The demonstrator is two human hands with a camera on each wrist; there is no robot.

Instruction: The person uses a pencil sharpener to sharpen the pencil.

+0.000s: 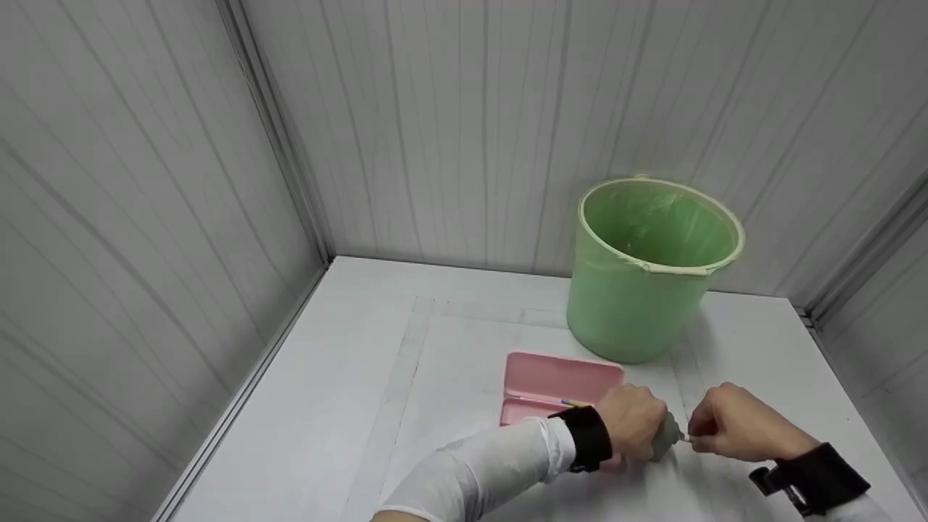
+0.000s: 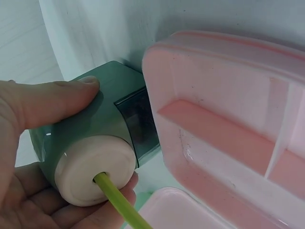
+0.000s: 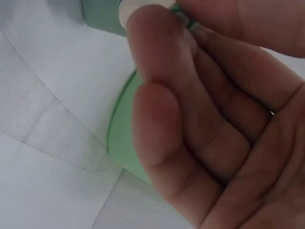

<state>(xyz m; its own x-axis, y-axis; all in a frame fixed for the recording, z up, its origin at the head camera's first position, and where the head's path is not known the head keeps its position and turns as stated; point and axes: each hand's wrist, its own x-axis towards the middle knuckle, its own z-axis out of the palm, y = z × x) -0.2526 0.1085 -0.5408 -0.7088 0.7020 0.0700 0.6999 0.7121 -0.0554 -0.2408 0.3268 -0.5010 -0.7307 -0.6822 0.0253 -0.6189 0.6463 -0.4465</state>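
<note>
My left hand (image 1: 632,420) grips a dark green pencil sharpener (image 2: 78,117), thumb on its top and fingers underneath. The sharpener has a cream round face and a dark see-through window on its side. From the hole in that face sticks a yellow-green pencil (image 2: 119,202). At the sharpener's opposite end, my right hand (image 1: 743,424) pinches the small pale crank handle (image 1: 686,437) between thumb and forefinger, its other fingers curled in. An open pink pencil case (image 1: 558,375) lies beside and partly beneath my left forearm and hand, close against the sharpener.
A tall light green bucket (image 1: 631,312) stands behind the pencil case, near the back wall. The white table (image 1: 348,348) is bordered by grey panel walls (image 1: 449,138) at the back and both sides. Dividers split the pencil case's inside into compartments.
</note>
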